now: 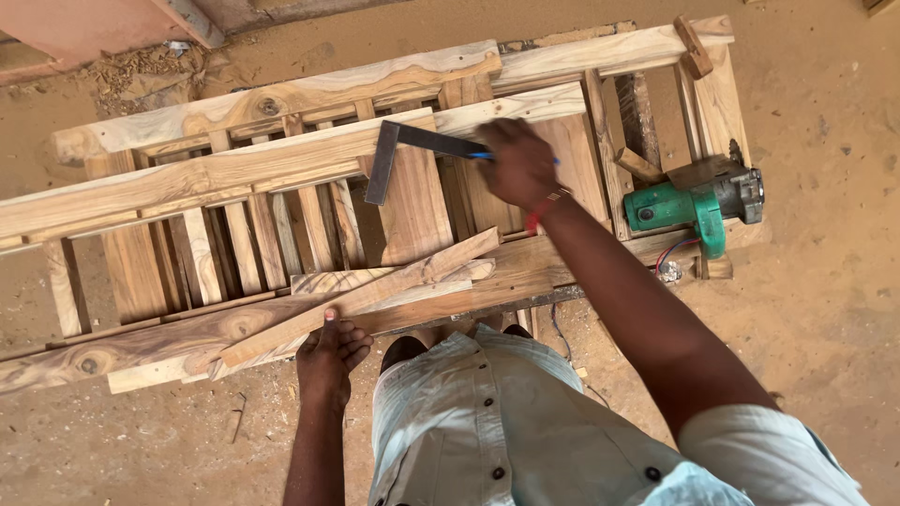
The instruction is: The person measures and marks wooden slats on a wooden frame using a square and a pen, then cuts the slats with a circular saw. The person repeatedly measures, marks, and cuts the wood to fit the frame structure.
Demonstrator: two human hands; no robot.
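My right hand [518, 165] reaches out over the wooden frame [234, 173] and is closed on a blue pen or pencil [480, 156], its tip against the blade of a dark metal try square [401, 152] lying on a wide board. My left hand [330, 353] rests against the near edge of the frame, fingers on a loose slanted wooden strip [375, 292] that lies across the front rail. The hand is blurred by motion.
A green electric power tool [696, 201] with a cable sits on the right end of the frame. Small wood offcuts [694, 47] lie at the far right corner. Sawdust-covered ground [825, 309] surrounds the work; shavings pile at the upper left.
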